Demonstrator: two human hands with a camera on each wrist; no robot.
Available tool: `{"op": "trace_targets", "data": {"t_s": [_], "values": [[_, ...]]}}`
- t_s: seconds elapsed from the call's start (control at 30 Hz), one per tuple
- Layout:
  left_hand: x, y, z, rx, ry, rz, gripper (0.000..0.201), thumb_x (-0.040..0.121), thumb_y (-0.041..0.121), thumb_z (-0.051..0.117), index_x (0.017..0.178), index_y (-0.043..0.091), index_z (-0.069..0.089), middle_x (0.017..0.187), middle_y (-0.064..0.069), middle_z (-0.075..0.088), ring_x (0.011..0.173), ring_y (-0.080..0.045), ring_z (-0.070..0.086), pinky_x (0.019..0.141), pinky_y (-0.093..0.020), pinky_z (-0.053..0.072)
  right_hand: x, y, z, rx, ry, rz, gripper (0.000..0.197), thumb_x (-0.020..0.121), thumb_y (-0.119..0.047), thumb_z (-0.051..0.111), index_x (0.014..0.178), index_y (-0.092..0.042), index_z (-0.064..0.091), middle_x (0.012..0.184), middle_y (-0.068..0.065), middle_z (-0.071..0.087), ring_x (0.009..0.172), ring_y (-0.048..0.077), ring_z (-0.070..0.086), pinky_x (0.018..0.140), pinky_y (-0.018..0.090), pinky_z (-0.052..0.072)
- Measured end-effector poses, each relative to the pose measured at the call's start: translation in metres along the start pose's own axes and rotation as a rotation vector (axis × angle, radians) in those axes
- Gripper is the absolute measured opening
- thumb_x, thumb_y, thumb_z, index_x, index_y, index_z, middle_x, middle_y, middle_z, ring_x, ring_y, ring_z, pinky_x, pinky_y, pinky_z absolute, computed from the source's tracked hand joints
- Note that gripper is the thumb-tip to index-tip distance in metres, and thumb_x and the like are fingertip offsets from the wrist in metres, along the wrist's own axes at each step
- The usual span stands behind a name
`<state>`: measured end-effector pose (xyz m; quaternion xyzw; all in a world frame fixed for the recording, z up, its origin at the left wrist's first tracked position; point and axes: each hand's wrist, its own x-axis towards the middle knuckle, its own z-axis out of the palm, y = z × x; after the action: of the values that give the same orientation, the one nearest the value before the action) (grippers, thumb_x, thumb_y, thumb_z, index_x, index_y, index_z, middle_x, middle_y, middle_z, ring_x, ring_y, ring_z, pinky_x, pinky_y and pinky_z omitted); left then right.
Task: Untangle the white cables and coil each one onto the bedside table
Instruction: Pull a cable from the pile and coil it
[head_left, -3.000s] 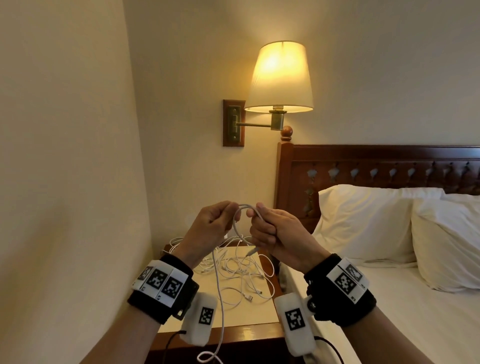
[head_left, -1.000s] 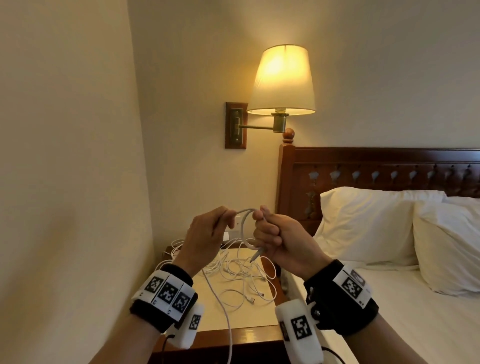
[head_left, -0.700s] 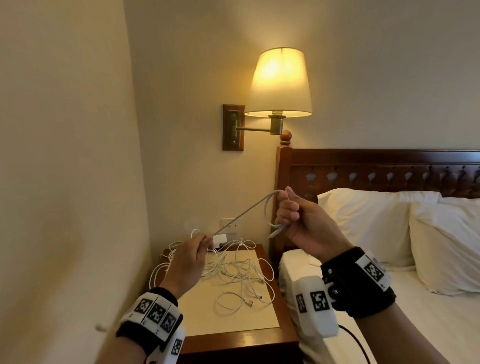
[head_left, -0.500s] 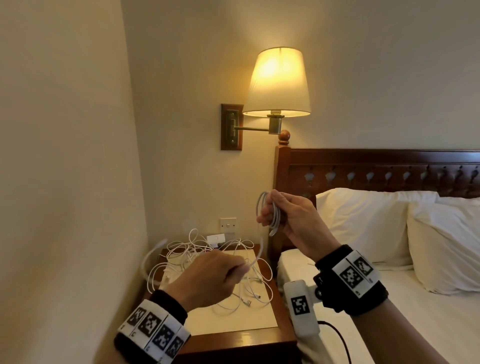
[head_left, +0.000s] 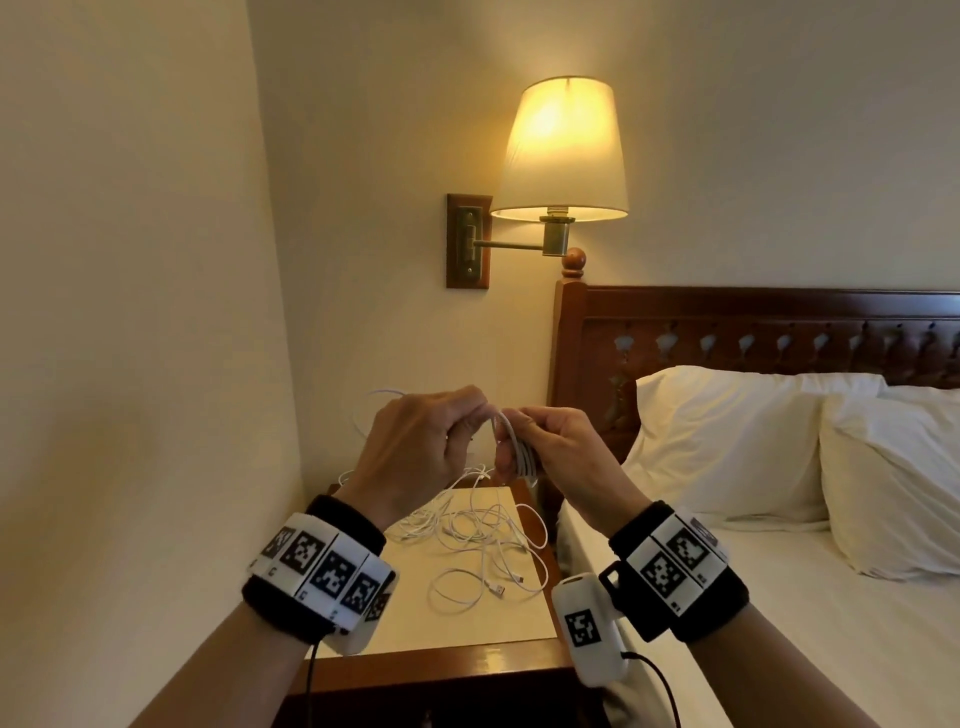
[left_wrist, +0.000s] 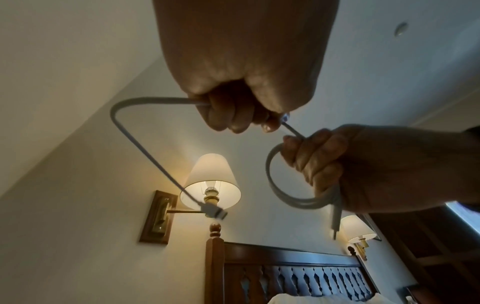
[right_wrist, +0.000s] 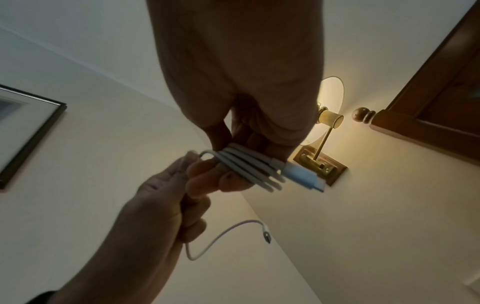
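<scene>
My right hand (head_left: 524, 441) grips a small coil of white cable (head_left: 517, 449) in the air above the bedside table (head_left: 467, 660). Several loops lie across its fingers (right_wrist: 233, 181) in the right wrist view, with a plug (right_wrist: 303, 176) sticking out. My left hand (head_left: 457, 431) pinches the same cable's free end close beside the coil. That free end (left_wrist: 135, 133) bends away from the left hand (left_wrist: 241, 115) and ends in a connector (left_wrist: 214, 211). A tangle of white cables (head_left: 483, 530) lies on the table below.
A lit wall lamp (head_left: 563, 150) hangs above the table. The wooden headboard (head_left: 753, 332) and the bed with white pillows (head_left: 727, 441) are at the right. A wall (head_left: 130, 312) closes off the left side.
My left hand has come up from low over the table to meet the right hand again, adding cable to the coil. The coil in my right hand has more loops.
</scene>
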<state>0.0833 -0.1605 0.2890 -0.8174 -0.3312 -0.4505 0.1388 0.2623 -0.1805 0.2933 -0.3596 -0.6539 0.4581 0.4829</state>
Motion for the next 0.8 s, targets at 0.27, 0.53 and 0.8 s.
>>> {"op": "trace_targets", "data": {"t_s": [0.27, 0.53, 0.8], "values": [[-0.008, -0.008, 0.017, -0.024, 0.037, -0.126, 0.029, 0.102, 0.045, 0.032, 0.080, 0.032, 0.045, 0.051, 0.016, 0.038, 0.047, -0.003, 0.043, 0.050, -0.012, 0.025, 0.001, -0.001, 0.007, 0.326, -0.065, 0.139, 0.034, 0.103, -0.026, 0.038, 0.089, -0.004, 0.060, 0.060, 0.002, 0.053, 0.051, 0.011, 0.051, 0.055, 0.020, 0.049], [-0.021, -0.030, 0.033, -0.077, 0.024, -0.216, 0.034, 0.097, 0.048, 0.026, 0.078, 0.025, 0.045, 0.048, 0.012, 0.035, 0.051, -0.005, 0.050, 0.054, -0.011, 0.039, 0.002, -0.001, -0.003, 0.703, -0.099, 0.211, 0.023, 0.089, -0.028, 0.049, 0.084, -0.007, 0.056, 0.054, -0.004, 0.044, 0.044, 0.006, 0.043, 0.047, 0.017, 0.042], [-0.078, -0.073, 0.050, -0.063, -0.139, -0.453, 0.031, 0.104, 0.033, 0.036, 0.074, 0.033, 0.046, 0.063, 0.007, 0.057, 0.056, -0.010, 0.052, 0.056, -0.029, 0.042, 0.003, -0.018, -0.042, 0.760, 0.015, 0.095, 0.024, 0.094, -0.029, 0.046, 0.082, -0.011, 0.057, 0.059, -0.004, 0.048, 0.050, 0.006, 0.048, 0.053, 0.017, 0.047]]}}
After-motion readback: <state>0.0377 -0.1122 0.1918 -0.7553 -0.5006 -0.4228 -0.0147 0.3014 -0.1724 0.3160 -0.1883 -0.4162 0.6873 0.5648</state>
